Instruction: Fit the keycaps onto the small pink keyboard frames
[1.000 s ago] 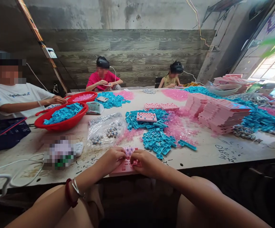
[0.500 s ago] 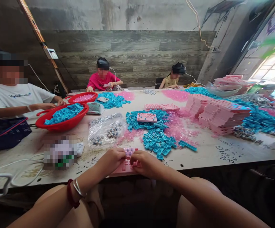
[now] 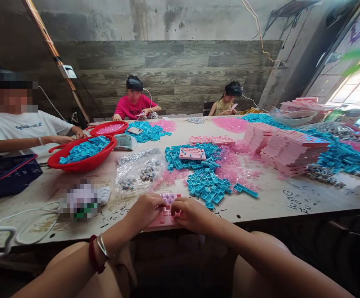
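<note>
A pink panel with rows of square openings (image 3: 160, 222) lies at the table's near edge in front of me. Small clear purplish pieces (image 3: 168, 198) fill its far rows. Over its left part, my left hand (image 3: 147, 210) has its fingers curled together with the tips down at the panel. From the right, my right hand (image 3: 194, 213) reaches in, thumb and fingers pinched low over the openings. Whatever sits between the fingertips of either hand is too small or hidden to make out. Just beyond are loose blue key-shaped pieces (image 3: 209, 186).
Another pink panel (image 3: 192, 154) rests on the blue pile. Pink clear bits (image 3: 240, 169) spread beside tall stacks of pink panels (image 3: 291, 151). Left are a plastic bag of small metallic parts (image 3: 139, 169) and a red basket (image 3: 82, 165). Several co-workers sit around the table.
My hands stay at almost the same spot on the panel, with slight finger movement. Across the table, the co-worker at right has raised a small pale pink item.
</note>
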Action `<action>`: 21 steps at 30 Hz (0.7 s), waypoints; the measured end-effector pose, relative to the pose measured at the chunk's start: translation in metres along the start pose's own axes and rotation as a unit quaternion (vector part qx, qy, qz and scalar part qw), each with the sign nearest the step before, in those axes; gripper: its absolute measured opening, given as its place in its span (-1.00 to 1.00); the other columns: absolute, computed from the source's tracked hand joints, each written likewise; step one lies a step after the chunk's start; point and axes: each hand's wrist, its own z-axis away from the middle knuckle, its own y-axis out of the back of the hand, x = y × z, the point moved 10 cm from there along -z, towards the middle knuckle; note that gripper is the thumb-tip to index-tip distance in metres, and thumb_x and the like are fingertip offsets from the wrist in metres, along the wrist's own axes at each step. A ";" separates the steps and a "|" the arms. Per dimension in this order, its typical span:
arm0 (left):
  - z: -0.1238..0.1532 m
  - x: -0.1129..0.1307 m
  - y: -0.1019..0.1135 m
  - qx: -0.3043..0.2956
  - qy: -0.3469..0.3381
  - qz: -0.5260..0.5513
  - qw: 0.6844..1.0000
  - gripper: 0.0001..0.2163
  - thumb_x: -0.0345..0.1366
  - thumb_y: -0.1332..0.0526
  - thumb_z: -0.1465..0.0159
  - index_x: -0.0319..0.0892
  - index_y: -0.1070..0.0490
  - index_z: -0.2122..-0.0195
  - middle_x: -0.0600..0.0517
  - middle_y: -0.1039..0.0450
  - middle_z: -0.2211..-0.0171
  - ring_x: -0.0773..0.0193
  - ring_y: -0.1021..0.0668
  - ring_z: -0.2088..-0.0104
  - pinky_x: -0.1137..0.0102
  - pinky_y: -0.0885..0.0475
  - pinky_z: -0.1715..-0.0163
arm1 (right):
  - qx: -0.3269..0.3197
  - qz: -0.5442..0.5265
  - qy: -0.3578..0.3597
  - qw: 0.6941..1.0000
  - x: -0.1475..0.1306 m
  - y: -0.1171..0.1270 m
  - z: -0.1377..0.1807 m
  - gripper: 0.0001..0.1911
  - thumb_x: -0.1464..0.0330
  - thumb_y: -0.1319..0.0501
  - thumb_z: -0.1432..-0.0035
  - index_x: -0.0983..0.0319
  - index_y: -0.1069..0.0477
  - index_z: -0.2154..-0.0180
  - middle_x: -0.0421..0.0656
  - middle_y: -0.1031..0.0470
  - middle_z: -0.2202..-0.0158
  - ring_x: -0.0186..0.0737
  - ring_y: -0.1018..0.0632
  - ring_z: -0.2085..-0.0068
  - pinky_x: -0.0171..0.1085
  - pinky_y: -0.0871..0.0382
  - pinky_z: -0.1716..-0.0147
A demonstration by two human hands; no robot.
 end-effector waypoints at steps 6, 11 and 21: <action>0.000 -0.002 0.007 0.014 0.021 0.017 1.000 -0.81 -0.53 -0.18 -0.09 -0.14 -0.53 0.41 0.05 -0.52 0.45 0.27 -0.49 0.36 0.41 -0.35 0.30 | -0.008 -0.002 -0.006 1.000 0.000 0.001 0.000 -0.85 0.52 -0.18 0.05 0.25 -0.40 0.35 -0.17 -0.42 0.36 -0.31 -0.40 0.34 -0.38 -0.21 0.35; -0.001 -0.002 0.003 0.006 0.003 0.006 1.000 -0.83 -0.51 -0.18 -0.12 -0.14 -0.53 0.42 0.05 -0.52 0.46 0.26 -0.49 0.35 0.41 -0.35 0.30 | -0.002 0.000 -0.001 1.000 0.000 0.000 -0.001 -0.85 0.52 -0.18 0.06 0.25 -0.40 0.36 -0.18 -0.42 0.36 -0.32 -0.40 0.35 -0.39 -0.20 0.37; -0.001 -0.010 0.019 -0.002 0.039 0.040 0.998 -0.89 -0.44 -0.20 -0.08 -0.19 -0.45 0.35 0.05 -0.46 0.41 0.30 -0.46 0.37 0.44 -0.32 0.33 | 0.089 -0.015 0.007 0.996 0.001 0.015 -0.005 -0.82 0.54 -0.17 0.07 0.27 -0.37 0.33 -0.16 -0.44 0.37 -0.29 -0.42 0.33 -0.35 -0.27 0.33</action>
